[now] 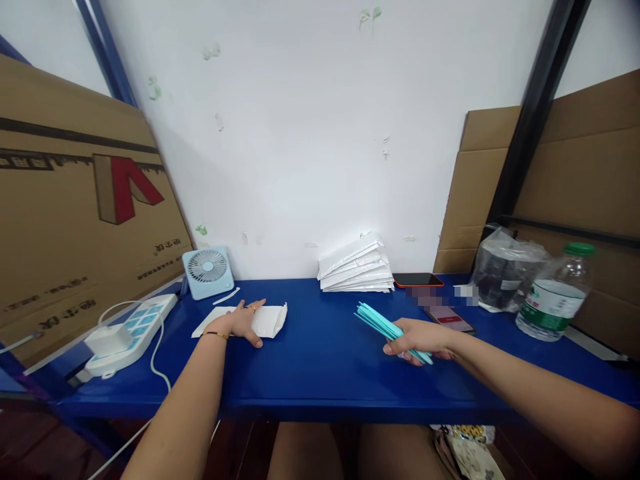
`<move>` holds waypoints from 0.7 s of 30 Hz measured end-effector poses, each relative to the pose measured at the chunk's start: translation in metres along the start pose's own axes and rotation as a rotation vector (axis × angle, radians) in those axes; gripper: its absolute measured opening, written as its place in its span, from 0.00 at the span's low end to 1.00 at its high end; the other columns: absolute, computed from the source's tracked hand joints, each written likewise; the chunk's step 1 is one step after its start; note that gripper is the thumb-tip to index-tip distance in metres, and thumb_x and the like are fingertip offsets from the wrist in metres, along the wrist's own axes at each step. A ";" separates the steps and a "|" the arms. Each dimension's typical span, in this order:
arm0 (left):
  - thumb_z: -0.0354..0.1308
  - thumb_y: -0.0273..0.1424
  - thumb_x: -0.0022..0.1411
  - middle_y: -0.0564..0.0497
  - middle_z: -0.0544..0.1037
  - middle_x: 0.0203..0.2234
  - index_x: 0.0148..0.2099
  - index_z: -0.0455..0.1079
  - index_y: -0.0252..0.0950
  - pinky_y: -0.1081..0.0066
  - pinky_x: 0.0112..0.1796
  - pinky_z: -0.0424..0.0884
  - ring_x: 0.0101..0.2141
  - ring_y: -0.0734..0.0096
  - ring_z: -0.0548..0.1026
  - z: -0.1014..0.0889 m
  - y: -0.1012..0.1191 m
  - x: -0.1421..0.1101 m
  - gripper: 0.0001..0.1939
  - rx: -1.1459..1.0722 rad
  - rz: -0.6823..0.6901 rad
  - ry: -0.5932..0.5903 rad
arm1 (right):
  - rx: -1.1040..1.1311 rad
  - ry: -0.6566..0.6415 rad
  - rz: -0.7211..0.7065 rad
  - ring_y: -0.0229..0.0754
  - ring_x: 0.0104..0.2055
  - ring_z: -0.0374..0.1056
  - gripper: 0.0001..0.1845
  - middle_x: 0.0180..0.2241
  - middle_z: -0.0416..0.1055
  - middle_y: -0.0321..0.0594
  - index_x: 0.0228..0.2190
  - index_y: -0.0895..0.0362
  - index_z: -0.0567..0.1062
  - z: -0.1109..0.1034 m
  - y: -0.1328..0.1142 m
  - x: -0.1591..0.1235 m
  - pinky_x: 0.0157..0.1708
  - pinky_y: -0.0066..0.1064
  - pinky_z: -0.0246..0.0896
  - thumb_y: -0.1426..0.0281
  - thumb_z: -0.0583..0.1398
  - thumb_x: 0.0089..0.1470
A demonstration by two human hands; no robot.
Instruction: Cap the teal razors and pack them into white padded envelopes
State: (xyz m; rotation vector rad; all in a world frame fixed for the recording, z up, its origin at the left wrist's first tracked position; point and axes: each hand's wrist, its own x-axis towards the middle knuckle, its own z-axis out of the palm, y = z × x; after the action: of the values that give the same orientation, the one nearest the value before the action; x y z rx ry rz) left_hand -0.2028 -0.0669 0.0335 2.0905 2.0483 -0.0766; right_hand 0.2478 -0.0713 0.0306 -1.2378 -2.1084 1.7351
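My left hand point(243, 321) lies with its fingers spread on a white paper packet point(270, 321), pressing it against the blue tabletop point(300, 373). The hand covers the packet's middle. On the right, my right hand point(417, 340) is wrapped round a bundle of thin turquoise sticks point(376, 320), held at a slant just above the table or touching it; I cannot tell which. Their tips point to the upper left, and their exact kind is not clear. A fanned stack of similar white packets point(356, 267) stands against the wall, between the hands and farther back.
At the left are a light-blue fan point(208, 272), a white strip point(227, 297) and a power strip point(135, 330) with a trailing cable. To the right lie an orange-edged phone point(419, 280), another phone point(453, 320), a bagged dark container point(505, 273) and a green-capped bottle point(553, 297). Cardboard flanks both sides.
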 end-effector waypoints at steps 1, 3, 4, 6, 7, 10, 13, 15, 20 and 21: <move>0.67 0.45 0.26 0.40 0.52 0.61 0.65 0.44 0.38 0.52 0.54 0.53 0.60 0.41 0.47 -0.004 0.000 0.004 0.64 -0.009 0.053 -0.043 | -0.038 -0.008 -0.007 0.30 0.16 0.58 0.16 0.16 0.62 0.31 0.20 0.59 0.65 0.001 -0.002 -0.001 0.14 0.22 0.53 0.61 0.63 0.42; 0.66 0.44 0.29 0.42 0.57 0.59 0.63 0.49 0.39 0.59 0.54 0.56 0.58 0.47 0.56 -0.010 0.008 0.009 0.58 0.002 0.121 -0.086 | -0.116 -0.014 -0.012 0.31 0.16 0.59 0.15 0.16 0.62 0.31 0.21 0.59 0.66 0.002 -0.007 -0.003 0.16 0.22 0.54 0.61 0.63 0.42; 0.66 0.43 0.30 0.43 0.62 0.57 0.61 0.54 0.40 0.60 0.52 0.57 0.55 0.49 0.60 -0.012 0.015 0.011 0.53 0.026 0.152 -0.060 | -0.157 -0.009 -0.012 0.31 0.17 0.59 0.15 0.17 0.62 0.31 0.22 0.59 0.66 0.002 -0.010 -0.005 0.16 0.22 0.55 0.61 0.62 0.43; 0.64 0.40 0.34 0.47 0.70 0.48 0.54 0.64 0.42 0.62 0.49 0.61 0.48 0.52 0.67 -0.013 0.034 0.014 0.40 0.078 0.228 0.023 | -0.254 0.027 -0.013 0.32 0.17 0.60 0.14 0.18 0.63 0.31 0.25 0.58 0.66 0.001 -0.016 -0.006 0.17 0.22 0.55 0.60 0.62 0.44; 0.63 0.39 0.36 0.48 0.72 0.44 0.51 0.66 0.42 0.63 0.48 0.62 0.46 0.54 0.69 -0.011 0.047 0.015 0.35 0.090 0.281 0.068 | -0.322 0.060 -0.016 0.32 0.17 0.60 0.14 0.18 0.63 0.32 0.26 0.58 0.67 0.000 -0.020 -0.006 0.17 0.23 0.55 0.60 0.61 0.44; 0.61 0.37 0.39 0.49 0.71 0.41 0.48 0.67 0.39 0.69 0.44 0.64 0.42 0.60 0.70 -0.003 0.095 0.019 0.29 0.007 0.472 0.139 | -0.664 0.232 -0.061 0.37 0.22 0.66 0.13 0.23 0.69 0.37 0.28 0.57 0.69 -0.002 -0.031 -0.005 0.21 0.26 0.58 0.60 0.60 0.46; 0.61 0.36 0.40 0.49 0.70 0.42 0.49 0.65 0.39 0.70 0.43 0.65 0.41 0.62 0.70 0.003 0.144 0.023 0.30 -0.099 0.627 0.175 | -1.103 0.479 -0.024 0.47 0.32 0.70 0.09 0.32 0.73 0.45 0.32 0.57 0.72 -0.003 -0.039 -0.005 0.29 0.32 0.61 0.67 0.58 0.47; 0.61 0.36 0.40 0.49 0.69 0.42 0.50 0.64 0.39 0.68 0.43 0.65 0.41 0.61 0.70 0.005 0.171 0.026 0.31 -0.163 0.675 0.193 | -1.298 0.568 0.052 0.52 0.35 0.70 0.10 0.34 0.73 0.50 0.35 0.58 0.72 -0.004 -0.041 -0.006 0.31 0.36 0.61 0.72 0.57 0.48; 0.60 0.33 0.42 0.49 0.69 0.42 0.49 0.64 0.38 0.68 0.43 0.65 0.41 0.61 0.70 0.014 0.216 0.029 0.28 -0.270 0.749 0.206 | -1.411 0.544 0.131 0.55 0.39 0.71 0.12 0.33 0.74 0.54 0.35 0.60 0.74 -0.003 -0.048 -0.003 0.35 0.40 0.62 0.79 0.54 0.49; 0.60 0.33 0.42 0.48 0.69 0.42 0.48 0.64 0.37 0.68 0.43 0.65 0.41 0.62 0.69 0.017 0.221 0.029 0.27 -0.285 0.747 0.205 | -1.410 0.529 0.136 0.54 0.40 0.70 0.12 0.34 0.74 0.54 0.35 0.61 0.74 -0.003 -0.050 -0.002 0.35 0.39 0.62 0.80 0.54 0.49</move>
State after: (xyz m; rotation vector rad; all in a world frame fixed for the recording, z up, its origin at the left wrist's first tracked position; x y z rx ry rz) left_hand 0.0198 -0.0434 0.0374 2.5789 1.1398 0.5274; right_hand 0.2257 -0.0700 0.0754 -1.7444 -2.7698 -0.4082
